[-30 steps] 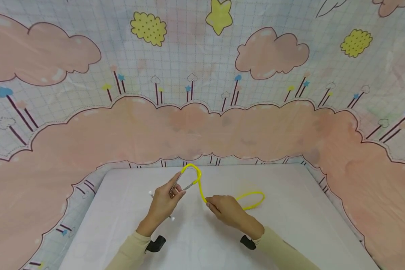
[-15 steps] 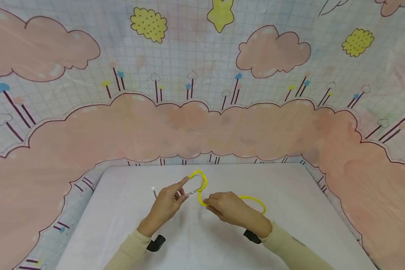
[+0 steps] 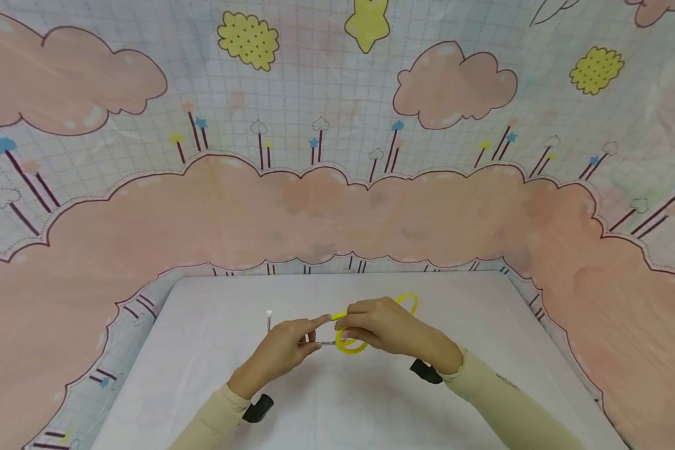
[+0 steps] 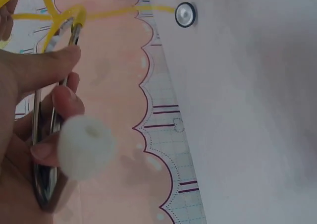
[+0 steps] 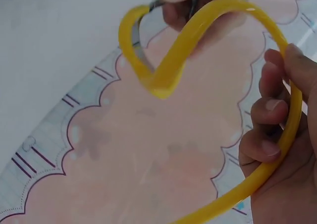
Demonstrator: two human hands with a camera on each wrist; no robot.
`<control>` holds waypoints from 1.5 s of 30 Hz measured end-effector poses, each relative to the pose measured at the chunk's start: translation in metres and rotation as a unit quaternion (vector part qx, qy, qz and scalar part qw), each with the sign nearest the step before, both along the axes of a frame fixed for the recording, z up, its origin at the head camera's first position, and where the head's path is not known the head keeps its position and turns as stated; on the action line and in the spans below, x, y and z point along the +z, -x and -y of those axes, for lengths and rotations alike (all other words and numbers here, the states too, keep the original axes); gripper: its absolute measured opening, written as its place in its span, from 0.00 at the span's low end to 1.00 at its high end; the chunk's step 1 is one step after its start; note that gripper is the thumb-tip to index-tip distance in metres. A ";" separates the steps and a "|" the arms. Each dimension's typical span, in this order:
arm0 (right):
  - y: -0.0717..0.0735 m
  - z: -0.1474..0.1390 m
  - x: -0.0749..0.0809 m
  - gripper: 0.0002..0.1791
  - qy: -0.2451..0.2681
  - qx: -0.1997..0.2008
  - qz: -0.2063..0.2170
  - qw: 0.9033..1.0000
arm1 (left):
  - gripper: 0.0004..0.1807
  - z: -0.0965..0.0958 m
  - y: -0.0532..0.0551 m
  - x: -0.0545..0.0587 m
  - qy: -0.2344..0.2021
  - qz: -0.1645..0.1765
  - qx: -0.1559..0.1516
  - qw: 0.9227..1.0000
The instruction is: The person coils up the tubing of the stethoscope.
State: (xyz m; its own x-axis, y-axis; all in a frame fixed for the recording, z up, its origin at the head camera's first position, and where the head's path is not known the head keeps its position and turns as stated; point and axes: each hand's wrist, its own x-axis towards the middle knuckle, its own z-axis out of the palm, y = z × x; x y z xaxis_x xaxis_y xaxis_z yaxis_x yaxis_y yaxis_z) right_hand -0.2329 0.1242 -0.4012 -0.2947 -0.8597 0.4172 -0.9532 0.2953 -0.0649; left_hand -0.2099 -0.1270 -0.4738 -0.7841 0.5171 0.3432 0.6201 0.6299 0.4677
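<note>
Partly hidden, the yellow tube [image 5: 178,55] is gripped across the right hand [image 3: 390,326], the metal frame [image 4: 45,187] within the left hand [image 3: 284,345].

Some kinda draped-off nook, can't tell if home or studio: 1 white worktop [image 3: 337,412], cartoon cloud-print sheeting [image 3: 337,215] on 3 sides.

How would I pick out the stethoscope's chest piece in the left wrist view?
The white table fills the right side of that view. At its upper left, where the yellow tubing ends, is the chest piece: a silver disc with a dark rim, unlike the all-white ear tip.
</note>
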 end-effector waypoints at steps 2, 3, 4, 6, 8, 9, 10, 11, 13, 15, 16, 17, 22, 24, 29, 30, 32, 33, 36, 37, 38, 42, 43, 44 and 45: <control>0.005 -0.001 0.002 0.07 0.018 -0.003 0.021 1.000 | 0.30 -0.001 -0.001 0.001 -0.009 0.003 -0.025 1.000; 0.008 -0.001 0.002 0.08 0.026 -0.009 0.037 0.999 | 0.30 -0.002 -0.002 0.002 -0.014 0.004 -0.038 0.999; 0.010 -0.002 0.002 0.08 0.033 -0.015 0.051 0.998 | 0.30 -0.003 -0.002 0.002 -0.020 0.002 -0.049 0.999; 0.014 -0.003 0.002 0.08 0.046 -0.026 0.079 0.995 | 0.30 -0.004 -0.003 0.003 -0.029 -0.004 -0.068 0.997; 0.017 -0.005 0.001 0.09 0.054 -0.035 0.101 0.993 | 0.31 -0.005 -0.004 0.005 -0.037 -0.008 -0.081 0.996; 0.018 -0.005 0.001 0.10 0.055 -0.039 0.107 0.992 | 0.31 -0.006 -0.004 0.006 -0.041 -0.012 -0.086 0.995; 0.018 -0.006 0.000 0.10 0.055 -0.041 0.112 0.991 | 0.31 -0.006 -0.004 0.007 -0.043 -0.014 -0.089 0.995; 0.019 -0.006 0.000 0.10 0.056 -0.043 0.118 0.990 | 0.31 -0.006 -0.004 0.007 -0.044 -0.016 -0.091 0.995; 0.021 -0.007 -0.002 0.11 0.059 -0.047 0.129 0.989 | 0.32 -0.006 -0.005 0.008 -0.046 -0.015 -0.092 0.995; 0.024 -0.008 -0.004 0.11 0.064 -0.055 0.137 0.987 | 0.32 -0.006 -0.006 0.009 -0.049 -0.012 -0.092 0.995; 0.025 -0.008 -0.005 0.11 0.067 -0.059 0.141 0.986 | 0.32 -0.006 -0.007 0.010 -0.051 -0.010 -0.092 0.994; 0.026 -0.008 -0.007 0.11 0.070 -0.065 0.145 0.985 | 0.32 -0.006 -0.007 0.010 -0.052 -0.010 -0.091 0.994; 0.030 -0.009 -0.013 0.12 0.084 -0.093 0.177 0.976 | 0.32 -0.007 -0.009 0.013 -0.062 -0.019 -0.083 0.994; 0.032 -0.008 -0.016 0.12 0.089 -0.101 0.198 0.971 | 0.32 -0.008 -0.008 0.014 -0.068 -0.031 -0.077 0.994; 0.035 -0.006 -0.027 0.14 0.100 -0.124 0.253 0.954 | 0.31 -0.008 -0.006 0.013 -0.089 -0.058 -0.068 0.992; 0.036 -0.005 -0.030 0.14 0.104 -0.126 0.263 0.951 | 0.31 -0.008 -0.006 0.012 -0.095 -0.060 -0.067 0.991; 0.037 -0.003 -0.035 0.14 0.113 -0.124 0.280 0.945 | 0.31 -0.008 -0.006 0.011 -0.106 -0.062 -0.064 0.990; 0.037 -0.002 -0.038 0.14 0.119 -0.121 0.287 0.943 | 0.31 -0.009 -0.006 0.011 -0.112 -0.063 -0.064 0.990; 0.038 0.000 -0.046 0.11 0.132 -0.114 0.297 0.939 | 0.31 -0.009 -0.006 0.012 -0.125 -0.067 -0.059 0.988; 0.038 0.001 -0.048 0.11 0.135 -0.115 0.299 0.938 | 0.31 -0.009 -0.006 0.012 -0.128 -0.069 -0.057 0.988; 0.038 0.003 -0.050 0.10 0.136 -0.120 0.299 0.937 | 0.30 -0.009 -0.006 0.013 -0.131 -0.071 -0.054 0.987; 0.036 0.006 -0.059 0.11 0.133 -0.142 0.313 0.930 | 0.30 -0.008 -0.005 0.015 -0.139 -0.072 -0.040 0.987; 0.036 0.007 -0.062 0.12 0.131 -0.147 0.317 0.928 | 0.30 -0.008 -0.004 0.015 -0.142 -0.070 -0.036 0.987; 0.035 0.008 -0.064 0.12 0.128 -0.151 0.323 0.925 | 0.30 -0.007 -0.004 0.016 -0.144 -0.069 -0.031 0.987; 0.034 0.008 -0.066 0.13 0.125 -0.153 0.328 0.924 | 0.30 -0.006 -0.003 0.016 -0.146 -0.070 -0.024 0.986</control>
State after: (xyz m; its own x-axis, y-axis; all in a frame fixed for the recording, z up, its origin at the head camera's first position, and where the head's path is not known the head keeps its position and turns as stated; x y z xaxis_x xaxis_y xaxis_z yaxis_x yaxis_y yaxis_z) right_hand -0.2665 0.1162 -0.4669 -0.7679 -0.5951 0.2370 -0.5589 0.4418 -0.7017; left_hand -0.2067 -0.1207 -0.4574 -0.6951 0.4153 0.5868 0.7177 0.4487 0.5325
